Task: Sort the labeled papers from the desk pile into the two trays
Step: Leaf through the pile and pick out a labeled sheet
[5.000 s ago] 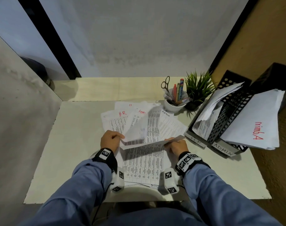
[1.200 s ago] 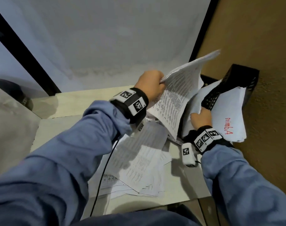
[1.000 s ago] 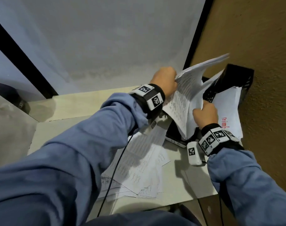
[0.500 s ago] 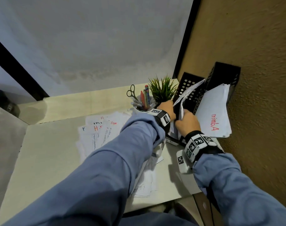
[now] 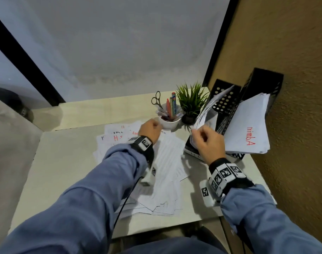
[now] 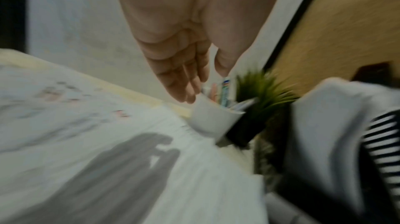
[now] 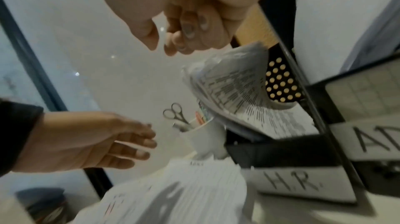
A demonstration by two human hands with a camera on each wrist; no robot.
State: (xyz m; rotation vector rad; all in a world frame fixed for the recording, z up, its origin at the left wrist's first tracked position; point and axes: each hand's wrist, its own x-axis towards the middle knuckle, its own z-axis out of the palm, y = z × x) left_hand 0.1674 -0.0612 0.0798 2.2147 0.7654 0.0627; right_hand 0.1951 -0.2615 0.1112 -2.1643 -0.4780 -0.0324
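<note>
1. Head view: the left hand point(image 5: 150, 129) hangs over the paper pile point(image 5: 162, 173) on the desk point(image 5: 64, 171), just by the white cup point(image 5: 169, 122). It holds nothing; its fingers can't be seen well from here. The right hand point(image 5: 207, 143) is up in front of the H.R. tray point(image 5: 225, 99), w/ fingers bent loosely. It sits just by the curled papers point(image 5: 207, 110) that lean in that tray. Can't tell from here if it touches them. The ADMIN tray point(image 5: 261, 83) is next to it on the right & holds a thick stack point(image 5: 248, 125) w/ red writing. A small green plant point(image 5: 192, 99) stands between the cup & the trays. Scissors point(image 5: 156, 100) & pens stick out of the cup.

2. Left wrist view (blurry): the left hand point(image 6: 179, 59) is flat-ish, fingers straight & close together, pointing down at the cup point(image 6: 213, 119). Nothing in it. The pile point(image 6: 108, 142) is under it w/ the hand's shadow on top.

3. Right wrist view: the right hand point(image 7: 184, 22) has fingers curled in loosely, thumb apart from them, & it holds nothing. The curled papers point(image 7: 233, 94) sit in the H.R. tray point(image 7: 281, 149), just below the fingers, not touching. The tray's front tag reads "H.R." The ADMIN tray point(image 7: 368, 138) is beside it. The left hand point(image 7: 97, 140) shows too, fingers straight, near the cup point(image 7: 207, 138).
</note>
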